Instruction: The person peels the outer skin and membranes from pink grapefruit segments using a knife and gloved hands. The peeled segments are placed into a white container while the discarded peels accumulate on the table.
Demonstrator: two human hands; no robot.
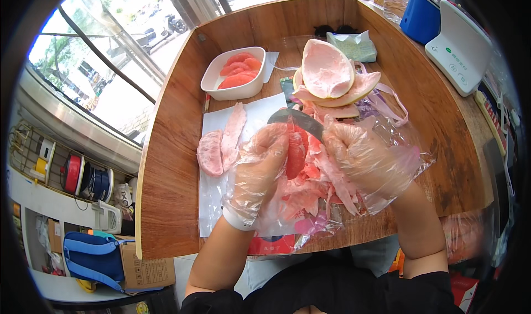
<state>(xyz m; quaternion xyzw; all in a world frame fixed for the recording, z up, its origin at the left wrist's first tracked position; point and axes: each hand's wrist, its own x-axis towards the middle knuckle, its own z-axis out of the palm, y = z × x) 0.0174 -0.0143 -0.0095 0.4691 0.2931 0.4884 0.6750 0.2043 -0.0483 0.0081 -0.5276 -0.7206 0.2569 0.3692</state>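
My left hand [263, 156], in a clear plastic glove, grips a red pomelo segment [297, 156]. A knife with a curved grey blade [305, 122] is held in my gloved right hand [352, 148]; its handle is hidden by the fingers. The blade reaches across the top of the segment to the left thumb. Below both hands lies a heap of pink membrane and pith scraps [307, 198] on plastic film. Left of my left hand, an unpeeled pomelo segment [210, 153] and a strip of pith [234, 133] rest on white paper [211, 214].
A white bowl [208, 86] holds several peeled segments [239, 73] at the back left. Thick pomelo rinds [327, 69] are stacked near a tissue pack [356, 47]. Raised wooden sides [170, 156] border the table [435, 156]. A white payment device [456, 56] stands right.
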